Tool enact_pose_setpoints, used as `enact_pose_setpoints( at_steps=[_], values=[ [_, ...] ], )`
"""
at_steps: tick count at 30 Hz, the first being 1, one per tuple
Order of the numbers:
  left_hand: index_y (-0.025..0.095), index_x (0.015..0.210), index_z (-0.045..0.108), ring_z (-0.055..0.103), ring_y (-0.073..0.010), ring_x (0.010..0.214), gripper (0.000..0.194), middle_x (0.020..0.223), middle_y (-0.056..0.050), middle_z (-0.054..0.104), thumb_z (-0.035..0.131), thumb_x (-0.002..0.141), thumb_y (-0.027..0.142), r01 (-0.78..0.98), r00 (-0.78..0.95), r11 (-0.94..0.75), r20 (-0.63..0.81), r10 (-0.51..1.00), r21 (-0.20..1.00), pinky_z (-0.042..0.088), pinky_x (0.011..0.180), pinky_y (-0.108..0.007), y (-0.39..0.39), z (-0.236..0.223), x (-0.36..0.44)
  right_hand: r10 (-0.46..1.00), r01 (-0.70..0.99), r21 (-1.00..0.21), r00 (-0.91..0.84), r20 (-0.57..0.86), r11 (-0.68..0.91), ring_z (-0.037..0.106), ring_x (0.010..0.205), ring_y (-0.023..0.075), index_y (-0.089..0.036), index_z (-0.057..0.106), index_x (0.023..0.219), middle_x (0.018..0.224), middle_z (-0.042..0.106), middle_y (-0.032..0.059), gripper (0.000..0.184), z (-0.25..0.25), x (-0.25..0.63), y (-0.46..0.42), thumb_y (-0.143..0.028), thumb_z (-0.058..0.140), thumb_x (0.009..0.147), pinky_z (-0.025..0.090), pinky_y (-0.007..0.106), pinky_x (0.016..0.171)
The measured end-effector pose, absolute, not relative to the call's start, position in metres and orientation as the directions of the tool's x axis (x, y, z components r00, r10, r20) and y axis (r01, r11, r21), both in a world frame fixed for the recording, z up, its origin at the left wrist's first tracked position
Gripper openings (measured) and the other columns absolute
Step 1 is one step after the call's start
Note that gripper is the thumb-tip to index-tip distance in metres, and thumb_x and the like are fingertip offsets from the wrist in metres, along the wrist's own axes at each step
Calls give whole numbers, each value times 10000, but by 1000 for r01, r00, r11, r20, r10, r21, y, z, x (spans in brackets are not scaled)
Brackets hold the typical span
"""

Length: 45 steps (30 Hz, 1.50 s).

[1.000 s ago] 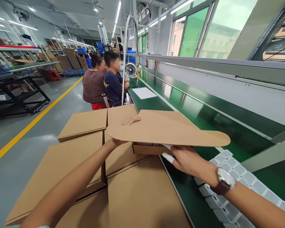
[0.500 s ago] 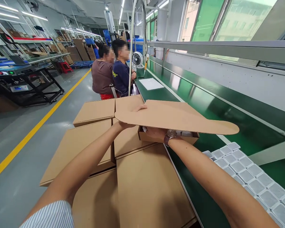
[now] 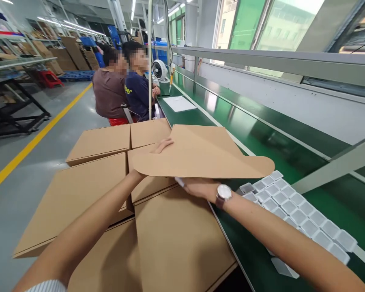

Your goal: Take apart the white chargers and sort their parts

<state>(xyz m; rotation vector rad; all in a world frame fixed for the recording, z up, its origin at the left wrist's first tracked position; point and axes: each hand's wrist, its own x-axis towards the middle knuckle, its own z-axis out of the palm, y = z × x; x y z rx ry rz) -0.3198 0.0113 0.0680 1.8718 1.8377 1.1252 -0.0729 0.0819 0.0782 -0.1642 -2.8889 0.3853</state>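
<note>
A brown cardboard box lid (image 3: 197, 158) with rounded side flaps is held up at mid-view. My left hand (image 3: 163, 146) reaches around its left flap, fingers bent over the far edge; the palm is hidden behind the board. Just under the near edge is my right hand (image 3: 199, 188), with a wristwatch (image 3: 224, 192) on that wrist. Something white (image 3: 179, 182) shows at its fingertips, and the other fingers are hidden. Whatever lies under the lid is out of sight. Below both hands lies a closed cardboard box (image 3: 182, 239).
More closed boxes (image 3: 79, 194) lie to the left. Right of me runs a green conveyor belt (image 3: 231, 227), carrying rows of clear plastic trays (image 3: 295, 207) and a white sheet (image 3: 179, 104). A metal rail (image 3: 261, 61) crosses above. Two people (image 3: 121, 85) sit further ahead, near a small fan (image 3: 159, 69).
The view has swung to the right. The shallow open box with white contents seen under the lid is now hidden. My right hand sits lower against the lid's near edge.
</note>
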Motion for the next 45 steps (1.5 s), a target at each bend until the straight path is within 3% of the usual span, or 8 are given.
enact_pose_setpoints(
  at_steps=[4, 8, 11, 17, 25, 34, 41, 45],
  values=[
    [192, 1586, 369, 347, -381, 1529, 769, 1650, -126, 390, 496, 968, 632, 633, -223, -137, 349, 910, 762, 229, 1311, -523, 11, 55, -308, -222, -237, -21, -934, 281, 971, 372, 1540, 244, -227, 576, 1450, 1618, 485, 51, 410, 93, 12, 82, -183, 426, 1071, 285, 469, 1299],
    [179, 1582, 322, 354, -401, 1497, 847, 1650, -112, 372, 450, 960, 739, 597, -245, -208, 423, 872, 774, 295, 1282, -536, 30, 49, -312, 269, 286, -4, -897, 352, 958, 303, 1564, 371, -211, 433, 1577, 1658, 407, 114, 661, 122, 74, 134, -167, 635, 950, 255, 609, 1290],
    [153, 1563, 319, 316, -399, 1509, 912, 1662, -135, 330, 467, 928, 791, 596, -253, -225, 446, 858, 771, 289, 1283, -534, 58, 53, -325, 417, 425, -7, -883, 216, 905, 432, 1488, 404, -125, 467, 1547, 1611, 465, 174, 736, 132, 82, 188, -55, 652, 838, 417, 574, 1206],
    [137, 1594, 300, 307, -400, 1515, 1056, 1686, -176, 290, 502, 845, 854, 619, -171, -199, 378, 910, 760, 309, 1263, -537, 79, 54, -341, 443, 432, -103, -885, 143, 896, 660, 1269, 341, -130, 529, 1492, 1532, 563, 177, 697, 100, 64, 224, 19, 538, 812, 575, 461, 1028],
    [30, 1549, 384, 342, -436, 1506, 1129, 1680, -222, 326, 654, 769, 801, 726, -73, -139, 277, 958, 673, 253, 1259, -626, 73, 77, -353, 409, 393, -115, -894, 183, 912, 564, 1397, 320, -91, 477, 1537, 1574, 511, 183, 741, 83, 69, 228, 16, 500, 804, 488, 447, 1142],
    [93, 1589, 399, 393, -415, 1516, 986, 1673, -195, 356, 601, 848, 712, 742, -24, -107, 185, 982, 662, 354, 1248, -551, 78, 85, -361, 445, 443, -58, -872, 205, 894, 659, 1261, 335, -194, 541, 1509, 1524, 590, 94, 726, 109, 74, 239, -23, 474, 806, 593, 380, 897],
    [142, 1619, 360, 208, -401, 1601, 1058, 1734, -141, 219, 725, 769, 657, 766, 19, -145, 203, 979, 626, 137, 1333, -535, 74, 80, -359, 435, 438, -35, -874, 215, 898, 633, 1296, 356, -120, 515, 1512, 1550, 553, 142, 731, 103, 79, 240, -12, 471, 790, 604, 450, 955],
    [150, 1616, 360, 343, -378, 1555, 969, 1708, -153, 298, 657, 843, 652, 747, 37, -152, 187, 982, 647, 273, 1297, -528, 78, 87, -366, 363, 425, 22, -796, 484, 905, 665, 1226, 363, -130, 557, 1432, 1404, 657, 185, 583, 105, 83, 212, -44, 519, 857, 585, 510, 975]
  ],
)
